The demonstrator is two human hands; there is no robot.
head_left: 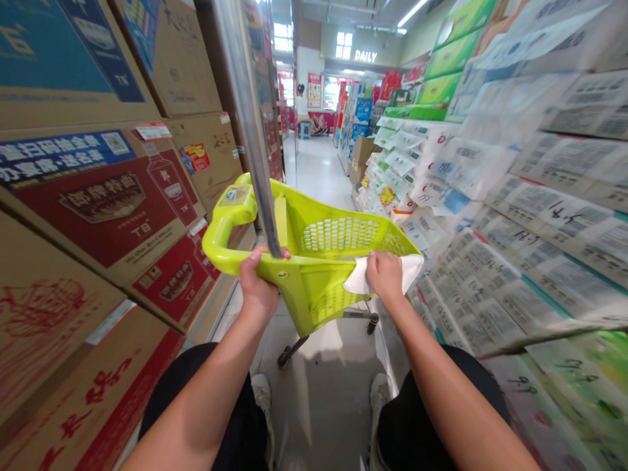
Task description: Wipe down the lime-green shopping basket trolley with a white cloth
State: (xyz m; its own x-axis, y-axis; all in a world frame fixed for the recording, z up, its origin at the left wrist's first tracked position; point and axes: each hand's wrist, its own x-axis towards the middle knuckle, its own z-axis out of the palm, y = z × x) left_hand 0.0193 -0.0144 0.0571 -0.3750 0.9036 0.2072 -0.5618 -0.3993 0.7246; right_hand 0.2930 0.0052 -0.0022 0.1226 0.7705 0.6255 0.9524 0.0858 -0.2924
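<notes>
A lime-green plastic shopping basket on wheels [338, 235] stands in a shop aisle in front of my knees. My left hand [258, 284] grips its near rim, just below the silver pull handle [248, 118] that rises from it. My right hand [385, 275] is closed on a white cloth [411, 268] and presses it against the basket's right rim. The basket's inside looks empty.
Stacked cardboard cartons [108, 216] with red and blue print wall the left side. Shelves of packaged paper goods [515, 196] line the right. The pale tiled aisle floor [316, 170] runs ahead toward more displays and a sign reading DAILY [366, 56].
</notes>
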